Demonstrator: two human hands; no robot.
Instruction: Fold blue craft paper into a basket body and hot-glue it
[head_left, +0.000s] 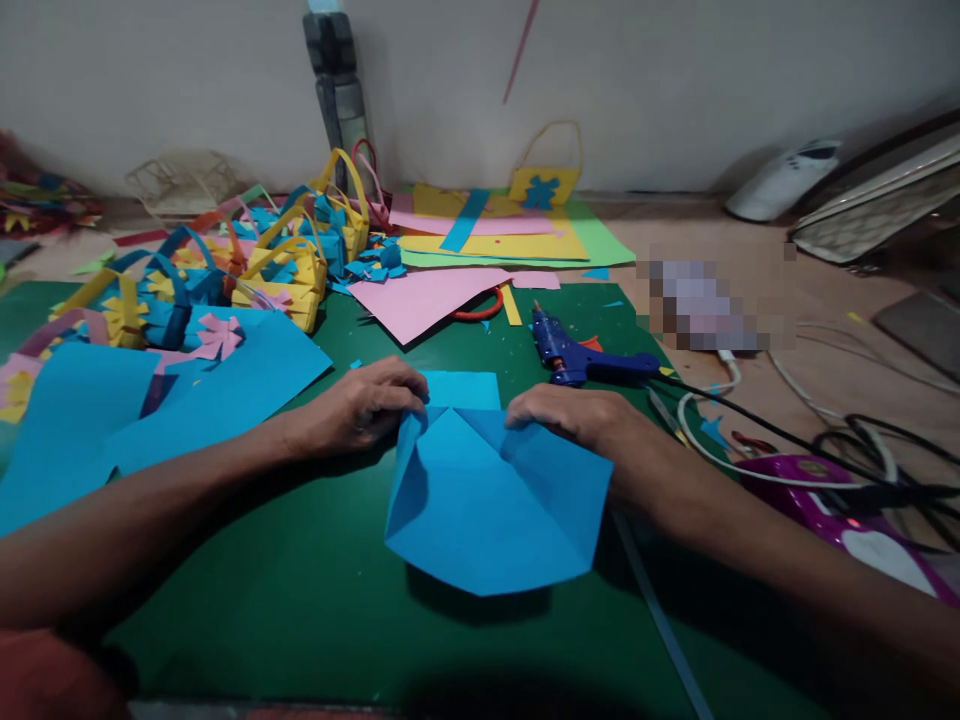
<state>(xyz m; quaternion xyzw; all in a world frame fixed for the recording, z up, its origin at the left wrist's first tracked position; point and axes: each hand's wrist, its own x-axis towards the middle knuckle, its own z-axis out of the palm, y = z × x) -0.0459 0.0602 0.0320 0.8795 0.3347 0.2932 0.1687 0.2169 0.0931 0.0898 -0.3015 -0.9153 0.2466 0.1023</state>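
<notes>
A folded sheet of blue paper [487, 510] is held over the green board [300, 620], its near part lifted and casting a shadow. My left hand [382, 400] pinches its far left corner, with the fingertips partly hidden behind the fold. At the far right corner, my right hand [566, 410] is closed on the same paper, thumb and fingers against the flap. Creases run from the top middle down to both sides. A flat blue strip shows beyond the hands, joined to or lying behind the sheet.
Finished paper baskets [285, 265] crowd the back left, near loose blue sheets [225, 385]. Red-handled scissors [480, 308] lie partly under pink paper [427, 295]. A blue glue gun [585, 352] rests beyond my right hand. Cables and a purple device [832, 510] lie at right.
</notes>
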